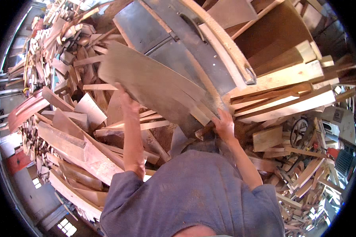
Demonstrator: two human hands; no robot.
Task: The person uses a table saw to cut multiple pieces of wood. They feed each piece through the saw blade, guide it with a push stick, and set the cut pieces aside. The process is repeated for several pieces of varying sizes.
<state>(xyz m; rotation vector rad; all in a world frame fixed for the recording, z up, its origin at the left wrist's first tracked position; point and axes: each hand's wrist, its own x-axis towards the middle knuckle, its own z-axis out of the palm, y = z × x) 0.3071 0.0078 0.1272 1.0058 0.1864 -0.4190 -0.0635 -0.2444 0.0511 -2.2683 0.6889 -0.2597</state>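
A wide, flat wooden board (154, 81) slants in front of me, from the upper left down toward my right. My left hand (127, 100) grips its near long edge, the fingers partly hidden by the board. At the lower right end, my right hand (224, 125) is closed on the board's corner. A paler strip of wood (201, 112) shows at that end beside my right fingers; whether it is separate from the board I cannot tell. Just past the board, partly covered by it, is a grey metal machine table (178, 55) with a dark curved piece (192, 25) standing on it.
A long wooden rail (221, 39) dusted with sawdust runs along the machine table. Stacked planks (277, 81) lie to the right. Heaped offcuts (75, 138) crowd the left side. A spoked handwheel (299, 132) and a dark green motor (346, 162) stand at the far right.
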